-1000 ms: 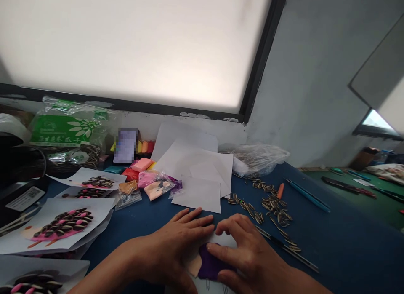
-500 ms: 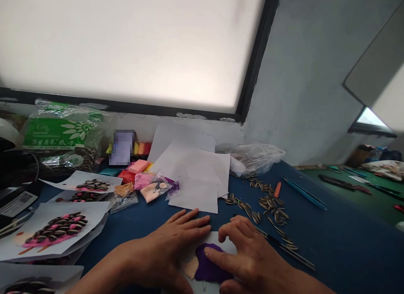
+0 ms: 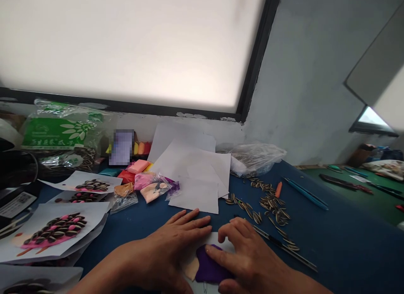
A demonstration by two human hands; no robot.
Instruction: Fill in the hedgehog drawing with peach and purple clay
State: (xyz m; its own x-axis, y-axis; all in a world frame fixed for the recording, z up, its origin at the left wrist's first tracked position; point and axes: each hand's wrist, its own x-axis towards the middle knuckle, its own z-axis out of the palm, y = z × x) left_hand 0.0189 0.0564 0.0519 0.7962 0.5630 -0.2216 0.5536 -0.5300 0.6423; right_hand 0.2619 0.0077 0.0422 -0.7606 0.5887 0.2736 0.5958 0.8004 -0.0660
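A flattened piece of purple modelling clay (image 3: pixel 212 266) lies on a white paper sheet (image 3: pixel 214 236) at the bottom of the view. Beside its left edge is a smaller beige clay piece (image 3: pixel 191 268), and short pencil lines show just below the purple one. My left hand (image 3: pixel 176 239) rests flat over the sheet's left side, fingers spread, holding nothing. With its index fingertip, my right hand (image 3: pixel 243 254) presses on the top of the purple clay. Its thumb is apart, near the clay's lower right edge, and the other fingers are bent.
Several striped sunflower seeds (image 3: pixel 274 207), tweezers (image 3: pixel 290 249) and an orange clay stick (image 3: pixel 278 189) lie to the right, near a blue tool (image 3: pixel 306 193). Behind are white sheets (image 3: pixel 194 193) and bagged clay (image 3: pixel 154 186). Seed-decorated picture sheets (image 3: pixel 91 235) are stacked left.
My right index finger has shifted very slightly over the purple clay, whose upper edge looks a little different. My left hand stays in place.
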